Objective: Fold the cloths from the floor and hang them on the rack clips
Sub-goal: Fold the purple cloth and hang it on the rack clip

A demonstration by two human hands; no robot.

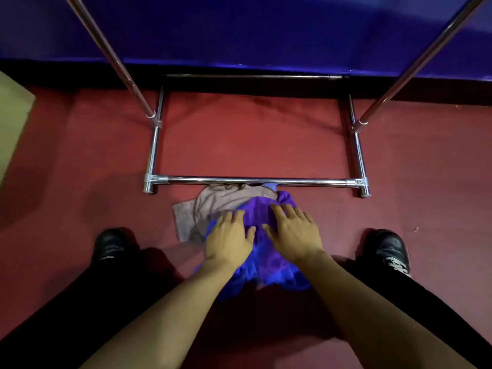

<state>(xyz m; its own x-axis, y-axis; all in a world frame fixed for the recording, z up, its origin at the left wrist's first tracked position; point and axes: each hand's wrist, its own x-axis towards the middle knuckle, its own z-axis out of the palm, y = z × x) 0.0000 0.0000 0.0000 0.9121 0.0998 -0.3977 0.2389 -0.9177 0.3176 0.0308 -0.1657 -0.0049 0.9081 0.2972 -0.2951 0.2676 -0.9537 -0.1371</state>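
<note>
Head view: red floor (239, 145) | steel rack (255, 180) base beyond our knees | purple cloth (269, 265) heaped against grey cloth (213, 203), unfolded | left hand (229, 239), right hand (294, 235) spread flat, pressing purple, likely smoothing before folding

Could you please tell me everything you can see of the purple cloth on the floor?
The purple cloth is a soft, crumpled fabric, purple-blue, lying unfolded on the red floor between the person's shoes. Its far edge overlaps a beige cloth near the rack's base bar. The left hand and right hand rest on it with fingers spread flat.
</note>
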